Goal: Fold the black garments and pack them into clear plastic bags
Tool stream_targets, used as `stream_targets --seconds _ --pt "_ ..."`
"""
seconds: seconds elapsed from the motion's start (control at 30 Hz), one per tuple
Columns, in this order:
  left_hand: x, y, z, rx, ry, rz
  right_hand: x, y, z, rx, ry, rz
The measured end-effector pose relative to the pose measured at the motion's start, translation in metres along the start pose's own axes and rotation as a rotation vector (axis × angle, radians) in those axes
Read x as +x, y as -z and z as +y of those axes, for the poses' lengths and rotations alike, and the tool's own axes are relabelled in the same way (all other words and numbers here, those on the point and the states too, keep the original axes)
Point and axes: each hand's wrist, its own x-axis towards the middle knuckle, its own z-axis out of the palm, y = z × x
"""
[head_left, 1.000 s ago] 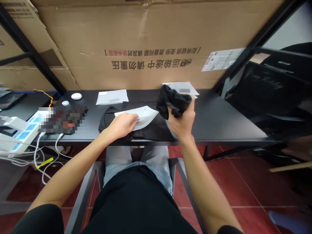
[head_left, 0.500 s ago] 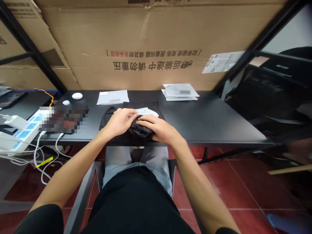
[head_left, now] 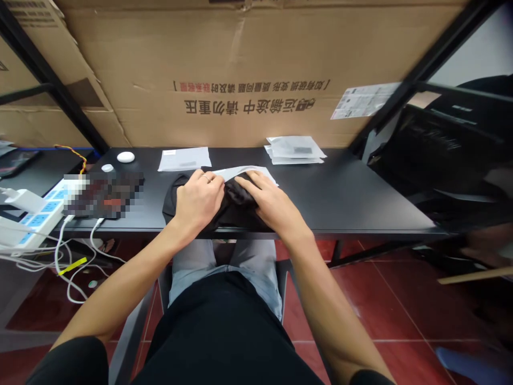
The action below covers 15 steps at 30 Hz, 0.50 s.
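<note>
Behind a black desk [head_left: 352, 203], a large cardboard carton [head_left: 248, 48] printed with red and black Chinese lettering [head_left: 250, 106] stands against black metal uprights [head_left: 436, 59], a printed label [head_left: 363, 100] stuck near its right edge. Left of the desk, a blue-socketed white power strip [head_left: 44, 214] trails white cables [head_left: 60, 256]. Red floor tiles [head_left: 401, 305] run beneath the desk, with a pale wall [head_left: 468, 43] beyond its far right corner.

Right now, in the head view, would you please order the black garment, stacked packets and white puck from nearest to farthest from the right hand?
1. Black garment, under the right hand.
2. Stacked packets, behind the hand.
3. White puck, far left.
</note>
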Motion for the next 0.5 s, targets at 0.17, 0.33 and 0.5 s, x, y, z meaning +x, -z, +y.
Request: stream_targets --seconds 0.17,0.33,0.5 --pt "-0.003 -0.007 0.017 -0.007 -0.16 0.129 0.002 0.002 -0.011 -0.19 -0.322 -0.174" --pt "-0.01 -0.017 0.026 -0.1 -0.282 0.124 0.004 -0.002 -0.014 -0.265 -0.572 -0.243" --pt "-0.007 -0.02 0.008 -0.12 -0.165 0.102 0.003 -0.011 0.001 -0.127 -0.162 -0.049"
